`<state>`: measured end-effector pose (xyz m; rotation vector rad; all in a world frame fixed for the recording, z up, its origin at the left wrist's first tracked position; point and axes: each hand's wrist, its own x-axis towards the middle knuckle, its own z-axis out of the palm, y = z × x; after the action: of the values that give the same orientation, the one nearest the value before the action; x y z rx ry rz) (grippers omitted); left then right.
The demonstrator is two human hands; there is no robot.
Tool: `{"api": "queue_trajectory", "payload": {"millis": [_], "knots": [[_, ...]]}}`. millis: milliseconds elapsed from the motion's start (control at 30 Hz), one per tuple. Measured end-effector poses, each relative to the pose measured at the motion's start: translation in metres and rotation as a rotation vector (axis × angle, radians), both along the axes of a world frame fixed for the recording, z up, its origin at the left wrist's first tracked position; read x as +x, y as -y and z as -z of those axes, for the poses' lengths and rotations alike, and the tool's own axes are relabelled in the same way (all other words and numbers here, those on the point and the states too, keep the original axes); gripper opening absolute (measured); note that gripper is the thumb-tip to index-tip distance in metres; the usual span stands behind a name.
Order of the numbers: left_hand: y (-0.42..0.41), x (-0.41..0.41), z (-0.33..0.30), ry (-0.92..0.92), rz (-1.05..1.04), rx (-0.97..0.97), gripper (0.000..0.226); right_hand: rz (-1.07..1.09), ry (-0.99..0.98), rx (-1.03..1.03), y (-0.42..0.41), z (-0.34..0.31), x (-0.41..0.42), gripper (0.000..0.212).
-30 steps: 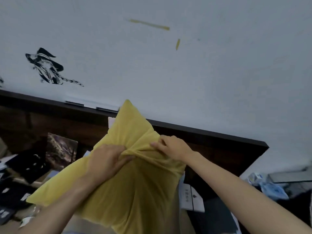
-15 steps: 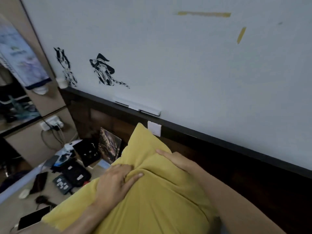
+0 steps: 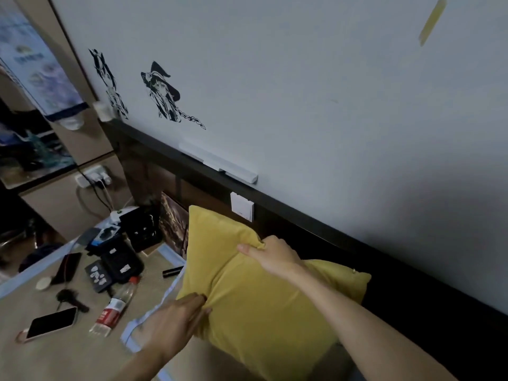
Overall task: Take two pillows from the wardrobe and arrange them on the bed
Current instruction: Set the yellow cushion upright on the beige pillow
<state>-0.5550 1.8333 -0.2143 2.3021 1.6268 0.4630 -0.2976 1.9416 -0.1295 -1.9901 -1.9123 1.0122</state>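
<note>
1. Yellow pillow (image 3: 264, 306): one item, propped at the head of the bed against the dark headboard (image 3: 398, 284); far corner points up, right corner carries a small zip pull.
2. Handling, judged: soft, light, compressible; fabric bunches under the fingers. Best held at opposite edges or corners, not the slack middle.
3. Left hand (image 3: 176, 323): near left edge, fingers closed together, pinching a fold of the cover.
4. Right hand (image 3: 270, 255): upper edge, fingers curled over, gripping the fabric.
5. Second pillow: none in view.
6. Bed mat (image 3: 68, 353), left: phone (image 3: 50, 324), plastic bottle (image 3: 116, 307), black pouches, small oddments.
7. Wall (image 3: 330, 105), far: two black figure decals, white switch plate (image 3: 242, 206).
</note>
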Motion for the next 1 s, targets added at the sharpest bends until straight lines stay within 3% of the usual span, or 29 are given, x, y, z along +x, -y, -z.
{"api": "queue_trajectory", "payload": {"millis": [67,267,433,567,700,833,933,1000], "knots": [[-0.012,0.011,0.006,0.029,-0.021,-0.037,0.042,0.026,0.055,0.023,-0.011,0.003,0.005,0.078],[-0.048,0.028,0.049,0.104,-0.137,-0.169,0.019,0.066,0.344,0.191,-0.045,0.050,-0.007,0.064],[-0.089,0.048,0.108,0.228,-0.068,-0.142,0.012,0.260,0.443,0.568,-0.042,0.107,0.010,0.043],[-0.095,0.046,0.157,0.316,0.010,-0.078,0.021,0.239,0.548,0.745,0.006,0.144,0.032,0.060],[-0.051,0.038,0.183,0.196,0.085,-0.071,0.071,0.300,0.675,0.585,0.071,0.163,0.060,0.066],[0.013,0.025,0.204,0.024,0.184,-0.148,0.073,0.470,0.657,0.273,0.102,0.155,0.068,0.057],[0.054,0.011,0.222,-0.052,0.241,-0.295,0.077,0.422,0.625,0.338,0.105,0.138,0.061,0.065],[0.055,0.009,0.223,-0.048,0.222,-0.272,0.081,0.355,0.566,0.374,0.100,0.127,0.053,0.068]]}}
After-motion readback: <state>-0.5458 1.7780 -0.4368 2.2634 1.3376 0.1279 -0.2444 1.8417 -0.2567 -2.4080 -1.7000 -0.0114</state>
